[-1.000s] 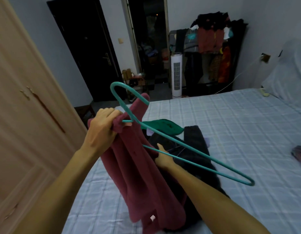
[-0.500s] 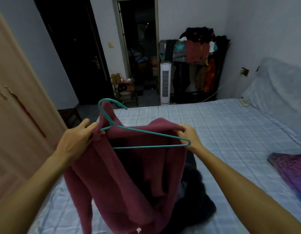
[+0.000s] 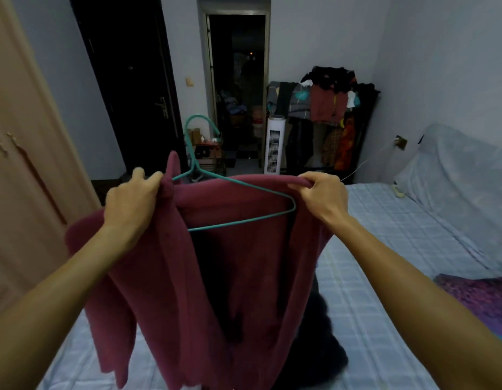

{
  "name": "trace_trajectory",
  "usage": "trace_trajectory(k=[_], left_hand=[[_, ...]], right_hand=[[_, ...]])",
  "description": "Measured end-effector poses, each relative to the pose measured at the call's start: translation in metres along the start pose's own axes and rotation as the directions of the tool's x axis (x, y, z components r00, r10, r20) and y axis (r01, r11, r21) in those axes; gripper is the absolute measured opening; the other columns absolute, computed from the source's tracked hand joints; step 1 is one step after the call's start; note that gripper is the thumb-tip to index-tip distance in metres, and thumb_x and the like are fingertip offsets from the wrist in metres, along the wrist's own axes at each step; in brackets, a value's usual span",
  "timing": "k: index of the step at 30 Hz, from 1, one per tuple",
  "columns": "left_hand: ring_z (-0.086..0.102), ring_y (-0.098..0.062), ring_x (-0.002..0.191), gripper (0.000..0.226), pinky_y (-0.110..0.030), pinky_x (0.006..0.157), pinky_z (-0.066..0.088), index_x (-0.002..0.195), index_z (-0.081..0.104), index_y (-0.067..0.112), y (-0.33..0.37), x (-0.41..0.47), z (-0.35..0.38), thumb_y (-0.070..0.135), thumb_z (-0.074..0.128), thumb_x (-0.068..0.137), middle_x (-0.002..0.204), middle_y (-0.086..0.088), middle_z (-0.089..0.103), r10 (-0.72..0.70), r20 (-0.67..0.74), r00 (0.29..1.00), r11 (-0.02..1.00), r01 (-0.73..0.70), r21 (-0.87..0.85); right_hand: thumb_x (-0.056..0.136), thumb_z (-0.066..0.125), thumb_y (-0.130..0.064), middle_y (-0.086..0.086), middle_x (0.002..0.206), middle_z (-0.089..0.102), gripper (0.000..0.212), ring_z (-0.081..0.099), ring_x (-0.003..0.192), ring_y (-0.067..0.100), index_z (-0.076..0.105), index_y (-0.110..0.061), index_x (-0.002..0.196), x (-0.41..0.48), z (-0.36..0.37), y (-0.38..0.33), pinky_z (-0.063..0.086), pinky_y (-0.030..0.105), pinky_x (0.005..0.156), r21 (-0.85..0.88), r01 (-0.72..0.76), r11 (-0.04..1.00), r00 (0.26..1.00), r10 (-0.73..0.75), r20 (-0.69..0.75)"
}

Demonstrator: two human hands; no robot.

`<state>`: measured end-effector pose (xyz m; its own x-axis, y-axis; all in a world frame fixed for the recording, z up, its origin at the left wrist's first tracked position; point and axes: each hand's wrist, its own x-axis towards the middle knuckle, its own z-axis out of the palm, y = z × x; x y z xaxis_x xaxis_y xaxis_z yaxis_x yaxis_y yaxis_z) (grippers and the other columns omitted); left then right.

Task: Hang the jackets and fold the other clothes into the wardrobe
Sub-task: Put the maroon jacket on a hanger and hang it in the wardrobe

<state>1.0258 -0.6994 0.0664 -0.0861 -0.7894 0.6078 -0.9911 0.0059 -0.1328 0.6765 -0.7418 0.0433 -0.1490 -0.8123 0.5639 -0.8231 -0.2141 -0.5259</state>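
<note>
A dark red fleece jacket (image 3: 216, 277) hangs in front of me over the bed, draped on a teal wire hanger (image 3: 244, 220) whose hook points up. My left hand (image 3: 131, 195) grips the jacket's left collar edge beside the hanger. My right hand (image 3: 320, 192) pinches the right shoulder fabric over the hanger's right end. The hanger's left arm is hidden inside the cloth. The wardrobe (image 3: 24, 178) with pale wooden doors stands at my left. A dark garment (image 3: 325, 350) lies on the bed behind the jacket.
The bed (image 3: 384, 249) has a pale blue checked sheet. A purple patterned cloth (image 3: 480, 299) lies at its right edge. At the far wall stand a loaded clothes rack (image 3: 328, 122), a white tower fan (image 3: 273, 144), a dark door and an open doorway.
Both hands have lifted the jacket and hanger higher. The right shoulder now lies over the hanger's right end, and the jacket hangs spread open.
</note>
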Motion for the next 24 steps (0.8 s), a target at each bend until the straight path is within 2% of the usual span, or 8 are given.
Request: trace_trajectory(k=[5,8,11,14,17,19,22,24], left_hand=[[0.063,-0.038,0.061,0.016,-0.035,0.047,0.034,0.104,0.056,0.01,0.054,0.003,-0.022,0.008,0.053,0.088,0.091,-0.017,0.053,0.116,0.026,0.993,0.993,-0.117,0.021],[0.065,-0.034,0.076,0.021,-0.035,0.052,0.034,0.111,0.052,0.017,0.085,-0.001,-0.017,0.03,0.05,0.095,0.1,-0.009,0.055,0.135,0.043,0.99,0.99,-0.132,-0.053],[0.063,-0.036,0.08,0.041,-0.035,0.056,0.033,0.106,0.052,0.015,0.094,0.001,-0.012,0.053,0.045,0.092,0.095,-0.009,0.058,0.058,0.005,0.998,0.972,-0.056,-0.226],[0.061,-0.039,0.079,0.036,-0.036,0.058,0.034,0.103,0.054,0.013,0.093,0.009,-0.014,0.047,0.048,0.093,0.088,-0.012,0.059,0.0,-0.074,0.997,0.918,-0.029,-0.395],[0.06,-0.04,0.075,0.021,-0.038,0.057,0.037,0.104,0.055,0.011,0.084,0.02,-0.018,0.028,0.055,0.092,0.083,-0.012,0.058,-0.051,-0.152,0.987,0.875,-0.03,-0.484],[0.059,-0.037,0.07,0.017,-0.034,0.055,0.033,0.098,0.054,0.011,0.083,0.023,-0.02,0.028,0.056,0.092,0.077,-0.007,0.054,-0.094,-0.179,0.979,0.859,-0.011,-0.512],[0.056,-0.033,0.066,0.017,-0.031,0.055,0.03,0.086,0.052,0.011,0.091,0.027,-0.026,0.025,0.058,0.092,0.074,-0.006,0.053,-0.133,-0.207,0.969,0.826,-0.007,-0.564],[0.055,-0.032,0.063,0.014,-0.031,0.055,0.029,0.082,0.049,0.012,0.095,0.031,-0.033,0.018,0.059,0.09,0.073,-0.004,0.052,-0.155,-0.23,0.961,0.807,-0.012,-0.59]], right_hand=[[0.082,0.065,-0.04,-0.008,0.082,0.072,0.016,0.065,0.079,0.017,0.072,-0.03,0.092,0.01,-0.005,-0.031,0.049,0.029,0.065,0.111,-0.025,0.993,0.985,0.044,-0.164],[0.082,0.063,-0.035,-0.009,0.081,0.072,0.015,0.066,0.076,0.014,0.072,-0.03,0.092,0.014,-0.016,-0.06,0.053,0.033,0.068,0.162,0.037,0.986,0.972,0.002,-0.236],[0.079,0.064,-0.03,-0.008,0.082,0.072,0.017,0.066,0.077,0.014,0.072,-0.028,0.094,0.01,-0.029,-0.082,0.054,0.037,0.07,0.226,0.105,0.968,0.952,-0.032,-0.305],[0.078,0.068,-0.032,-0.004,0.087,0.073,0.021,0.068,0.079,0.018,0.071,-0.026,0.098,-0.02,-0.026,-0.101,0.053,0.036,0.07,0.217,0.259,0.941,0.932,-0.184,-0.314],[0.084,0.064,-0.042,-0.004,0.085,0.071,0.039,0.065,0.074,0.013,0.065,-0.023,0.118,-0.042,-0.026,-0.096,0.053,0.033,0.069,0.213,0.367,0.906,0.929,-0.344,-0.135],[0.091,0.057,-0.028,-0.002,0.082,0.067,0.036,0.059,0.074,0.012,0.06,-0.019,0.126,-0.035,-0.034,-0.082,0.051,0.038,0.075,0.28,0.418,0.864,0.906,-0.419,-0.061],[0.086,0.059,-0.007,0.003,0.093,0.057,0.032,0.05,0.089,0.017,0.066,-0.016,0.116,-0.017,-0.047,-0.069,0.045,0.042,0.082,0.05,0.526,0.849,0.833,-0.502,-0.233],[0.083,0.068,-0.019,0.005,0.108,0.052,0.036,0.046,0.103,0.02,0.059,-0.018,0.118,-0.006,-0.059,-0.061,0.042,0.043,0.09,-0.017,0.432,0.902,0.853,-0.415,-0.315]])
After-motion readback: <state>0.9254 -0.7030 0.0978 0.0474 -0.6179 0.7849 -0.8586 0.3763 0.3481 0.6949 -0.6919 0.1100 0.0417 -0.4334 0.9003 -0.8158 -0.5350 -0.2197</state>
